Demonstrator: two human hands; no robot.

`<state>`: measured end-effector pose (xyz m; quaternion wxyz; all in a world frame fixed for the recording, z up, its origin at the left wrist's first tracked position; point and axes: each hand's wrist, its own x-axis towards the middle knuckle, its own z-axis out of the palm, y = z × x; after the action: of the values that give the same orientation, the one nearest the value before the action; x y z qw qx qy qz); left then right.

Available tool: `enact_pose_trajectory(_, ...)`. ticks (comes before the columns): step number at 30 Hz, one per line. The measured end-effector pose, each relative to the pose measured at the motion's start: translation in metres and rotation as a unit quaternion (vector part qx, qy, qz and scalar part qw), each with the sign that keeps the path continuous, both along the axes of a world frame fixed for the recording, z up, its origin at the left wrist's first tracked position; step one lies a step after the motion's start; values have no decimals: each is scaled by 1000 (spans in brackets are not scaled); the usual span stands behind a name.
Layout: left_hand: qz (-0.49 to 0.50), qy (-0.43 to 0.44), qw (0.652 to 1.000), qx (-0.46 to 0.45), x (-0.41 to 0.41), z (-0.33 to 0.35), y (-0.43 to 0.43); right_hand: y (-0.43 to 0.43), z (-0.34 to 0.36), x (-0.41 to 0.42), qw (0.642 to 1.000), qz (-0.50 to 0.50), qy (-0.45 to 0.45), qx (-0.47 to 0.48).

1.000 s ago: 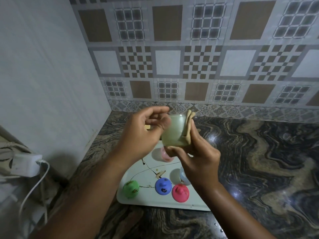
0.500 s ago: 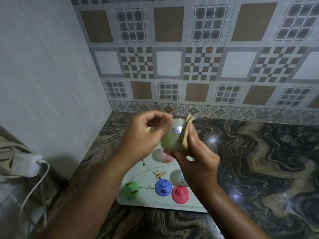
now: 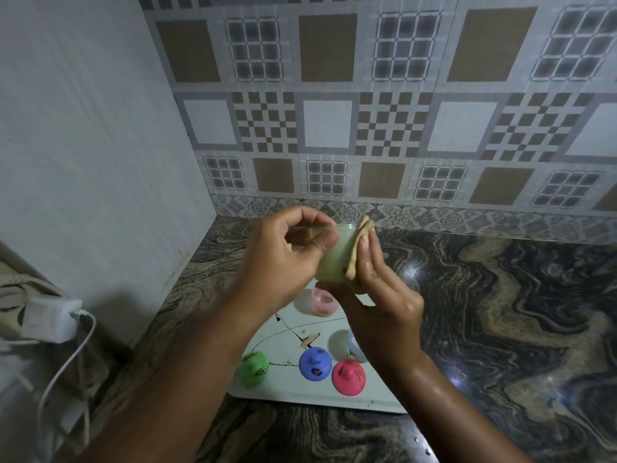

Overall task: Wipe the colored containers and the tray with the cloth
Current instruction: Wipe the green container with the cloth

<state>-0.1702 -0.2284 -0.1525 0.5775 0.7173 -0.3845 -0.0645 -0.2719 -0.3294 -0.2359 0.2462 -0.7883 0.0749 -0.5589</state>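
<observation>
My left hand (image 3: 277, 262) grips a pale green container (image 3: 334, 259) by its rim, held above the tray. A tan cloth (image 3: 359, 248) is pressed against the container's right side by my right hand (image 3: 380, 295). Below lies a white tray (image 3: 287, 342) with dark streaks and a brown smear. On it sit a green lid (image 3: 252, 368), a blue lid (image 3: 315, 363), a red lid (image 3: 349, 376), a pink container (image 3: 322, 300) and a pale blue container (image 3: 355, 347), partly hidden by my right wrist.
The tray rests on a dark marbled countertop (image 3: 500, 329) in a corner, with a plain wall at left and a patterned tile backsplash behind. A white charger (image 3: 50, 320) with a cable hangs at the left edge.
Both hands have shifted slightly, and the pale green container has turned a little between my fingers while the cloth stays against its side.
</observation>
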Motion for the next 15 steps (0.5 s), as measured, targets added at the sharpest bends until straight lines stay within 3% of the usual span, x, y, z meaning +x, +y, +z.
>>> enact_pose_trajectory(5, -73, 199, 977, -17, 17, 4, 6, -1, 6, -4, 975, 73, -59, 200)
enact_pose_trajectory(7, -113, 235, 965, -17, 18, 3, 7, 0, 5, -4, 971, 92, -57, 214)
enact_pose_trajectory(9, -128, 258, 957, -31, 17, 4, 7, 0, 6, -5, 982, 81, -47, 166)
enact_pose_trajectory(12, -121, 213, 969, -31, 17, 6, 9, 0, 4, -6, 999, 23, -10, 39)
enact_pose_trajectory(15, -61, 6, 997, 46, 9, 7, 8, 1, -1, -8, 999, -13, 14, -33)
